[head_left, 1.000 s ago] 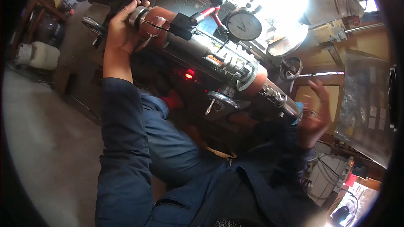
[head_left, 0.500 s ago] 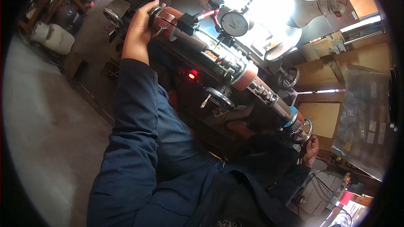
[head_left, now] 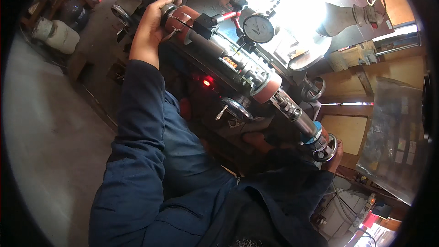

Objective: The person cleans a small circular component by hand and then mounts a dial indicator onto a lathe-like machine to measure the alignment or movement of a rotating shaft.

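Observation:
A long bench machine, like a small lathe, runs slantwise from upper left to lower right. At its upper left end, my left hand [head_left: 155, 18] is closed round a dark metal knob [head_left: 168, 13] beside the red-brown headstock [head_left: 188, 14]. At the lower right end, my right hand [head_left: 337, 156] grips the far rim of a chrome handwheel [head_left: 334, 145]; its fingers are partly hidden by the wheel. Over the middle, a round dial gauge [head_left: 258, 29] hangs on a red arm [head_left: 234, 18], above a shiny spindle section [head_left: 249, 69].
Another handwheel [head_left: 237, 110] juts out on my side of the machine, near a glowing red light [head_left: 206, 83]. Behind stands a bright lamp [head_left: 336, 18]. A clear plastic sheet [head_left: 388, 142] hangs at right. A dirty white canister [head_left: 59, 36] stands on the floor at left.
My right hand has shifted up and round the handwheel's outer rim, and now sits more behind it. My left hand stays on the knob. The whole view has shifted slightly.

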`<state>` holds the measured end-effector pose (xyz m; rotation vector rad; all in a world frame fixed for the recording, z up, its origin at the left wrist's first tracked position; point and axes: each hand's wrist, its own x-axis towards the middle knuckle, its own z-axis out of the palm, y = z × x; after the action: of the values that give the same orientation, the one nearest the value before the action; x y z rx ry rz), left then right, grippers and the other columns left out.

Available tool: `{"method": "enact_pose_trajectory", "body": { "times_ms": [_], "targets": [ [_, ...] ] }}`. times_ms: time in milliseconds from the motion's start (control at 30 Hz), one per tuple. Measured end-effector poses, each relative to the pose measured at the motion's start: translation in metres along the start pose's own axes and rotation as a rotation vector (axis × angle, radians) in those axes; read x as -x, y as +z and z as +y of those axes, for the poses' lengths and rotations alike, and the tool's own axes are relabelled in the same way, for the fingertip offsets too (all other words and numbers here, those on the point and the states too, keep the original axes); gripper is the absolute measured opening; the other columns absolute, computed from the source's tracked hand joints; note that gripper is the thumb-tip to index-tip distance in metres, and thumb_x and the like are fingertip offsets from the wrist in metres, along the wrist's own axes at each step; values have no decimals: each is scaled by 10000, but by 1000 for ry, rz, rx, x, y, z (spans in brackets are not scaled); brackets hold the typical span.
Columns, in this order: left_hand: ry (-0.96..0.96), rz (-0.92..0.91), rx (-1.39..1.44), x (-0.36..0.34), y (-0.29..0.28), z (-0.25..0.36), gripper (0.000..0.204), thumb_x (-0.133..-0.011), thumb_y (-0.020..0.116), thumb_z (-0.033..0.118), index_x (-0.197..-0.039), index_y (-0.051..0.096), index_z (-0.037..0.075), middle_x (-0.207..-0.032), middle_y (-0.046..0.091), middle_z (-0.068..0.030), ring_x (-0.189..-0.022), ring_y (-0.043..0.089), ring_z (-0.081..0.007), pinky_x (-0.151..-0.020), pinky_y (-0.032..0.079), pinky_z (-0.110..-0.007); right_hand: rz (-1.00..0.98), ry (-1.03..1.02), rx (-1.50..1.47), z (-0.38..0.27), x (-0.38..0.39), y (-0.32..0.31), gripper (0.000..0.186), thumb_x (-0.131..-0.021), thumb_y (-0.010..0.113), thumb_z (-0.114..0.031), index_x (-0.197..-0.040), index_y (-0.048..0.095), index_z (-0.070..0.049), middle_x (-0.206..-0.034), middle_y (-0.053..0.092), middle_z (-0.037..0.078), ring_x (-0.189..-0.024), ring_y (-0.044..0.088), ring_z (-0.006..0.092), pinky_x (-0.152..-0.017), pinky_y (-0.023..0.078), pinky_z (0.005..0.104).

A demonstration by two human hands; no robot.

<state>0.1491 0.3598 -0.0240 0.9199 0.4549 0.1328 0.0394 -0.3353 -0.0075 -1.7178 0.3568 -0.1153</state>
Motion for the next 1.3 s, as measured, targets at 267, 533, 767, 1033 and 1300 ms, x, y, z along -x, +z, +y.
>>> {"method": "enact_pose_trajectory", "body": {
  "times_ms": [267, 533, 767, 1033, 1300],
  "targets": [
    [-13, -17, 70, 1, -5, 2, 319, -857, 639, 301, -1013, 631, 24, -874, 640, -106, -728, 636, -227, -639, 520, -337, -141, -335, 609, 25, -5, 21, 114, -914, 592, -131, -989, 597, -45, -848, 611, 8, -760, 579, 100, -655, 476, 263],
    [-20, -48, 67, 8, -7, 7, 307, -863, 628, 291, -1023, 627, 28, -871, 640, -113, -737, 639, -251, -648, 522, -360, -221, -125, 597, 48, 13, -17, 179, -924, 600, -178, -1014, 611, -24, -877, 635, 21, -786, 595, 130, -681, 487, 288],
    [15, -26, 177, 11, 4, 7, 264, -872, 632, 244, -1042, 555, 58, -1060, 645, -119, -826, 652, -275, -687, 548, -389, -248, 16, 449, 22, 51, -66, 168, -941, 593, -194, -972, 604, -28, -840, 630, 18, -745, 575, 118, -643, 470, 284],
    [55, -20, 146, 5, 3, 2, 251, -902, 603, 221, -1079, 540, 54, -1136, 641, -139, -856, 654, -249, -668, 547, -345, -155, 60, 58, -9, 51, -27, 288, -965, 592, -332, -938, 561, -47, -725, 580, 2, -602, 510, 105, -532, 401, 245],
    [49, -45, 200, 3, 2, 0, 263, -907, 588, 242, -1077, 535, 49, -1145, 637, -139, -855, 659, -259, -637, 549, -342, 13, -2, 63, -43, 42, 16, 278, -1003, 530, -317, -915, 559, -56, -771, 611, 17, -617, 545, 63, -550, 436, 202]
  ]
}}
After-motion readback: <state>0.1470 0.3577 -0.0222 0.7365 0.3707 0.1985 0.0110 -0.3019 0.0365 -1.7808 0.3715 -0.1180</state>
